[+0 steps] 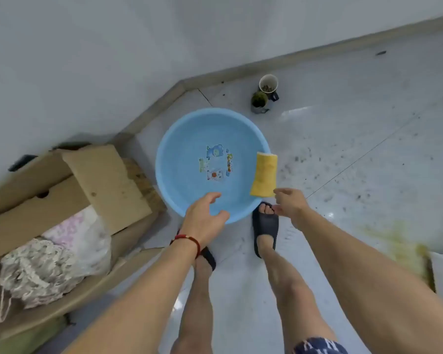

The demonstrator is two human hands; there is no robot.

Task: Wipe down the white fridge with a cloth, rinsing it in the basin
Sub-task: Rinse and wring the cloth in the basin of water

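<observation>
A round blue basin [179, 139] with cartoon prints on its bottom stands on the floor in front of my feet. A folded yellow cloth [264, 174] hangs over the basin's right rim. My left hand [205, 216] hovers over the near rim with fingers relaxed and spread, holding nothing. My right hand [288, 202] reaches toward the cloth's lower end, its fingertips just beside it, holding nothing. The white fridge is not in view.
An open cardboard box [69, 198] with bagged fabric lies at the left. Two cups [264, 94] with dark contents stand by the wall behind the basin. The tiled floor [356, 149] at the right is speckled with dirt, with a yellow stain near the right edge.
</observation>
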